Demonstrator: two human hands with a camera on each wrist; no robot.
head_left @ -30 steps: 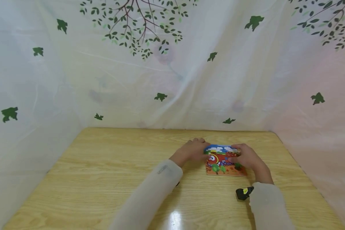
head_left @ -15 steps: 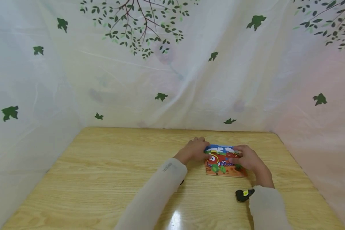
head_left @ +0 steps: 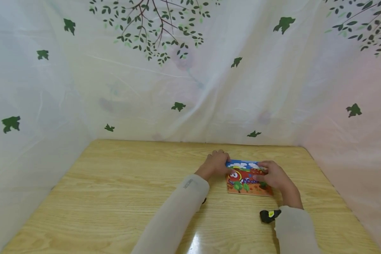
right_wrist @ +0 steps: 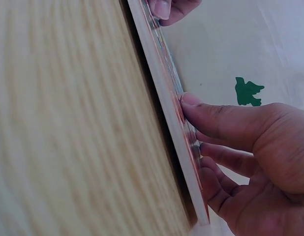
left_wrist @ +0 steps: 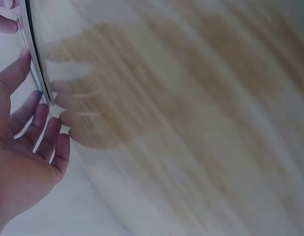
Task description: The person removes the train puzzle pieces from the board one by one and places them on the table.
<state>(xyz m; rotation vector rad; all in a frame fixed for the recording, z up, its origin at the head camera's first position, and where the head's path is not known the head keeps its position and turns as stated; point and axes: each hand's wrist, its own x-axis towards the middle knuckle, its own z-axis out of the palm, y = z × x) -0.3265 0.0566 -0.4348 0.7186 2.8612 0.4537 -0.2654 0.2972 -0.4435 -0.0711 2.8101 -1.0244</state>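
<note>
A colourful puzzle board (head_left: 249,188) with a cartoon picture of red shapes, blue sky and green trees lies flat at the right of the table. My left hand (head_left: 214,165) is at its left side, thumb over the picture and fingers by the far left corner. In the left wrist view the fingers (left_wrist: 41,118) reach the corner fairly straight. From the right, my right hand (head_left: 274,176) rests on the picture. Its thumb (right_wrist: 216,118) touches the face in the right wrist view, with the other fingertips lower along the face.
The wood-grain table (head_left: 114,197) runs back to a hanging white cloth (head_left: 139,106) printed with leaves and green birds. A small black device (head_left: 268,216) with a yellow mark sits at the right sleeve. Light sleeves cover both forearms.
The left hand and forearm have shifted slightly right, closer in to the board's left side. The right hand has stayed nearly in place, and the board has barely moved.
</note>
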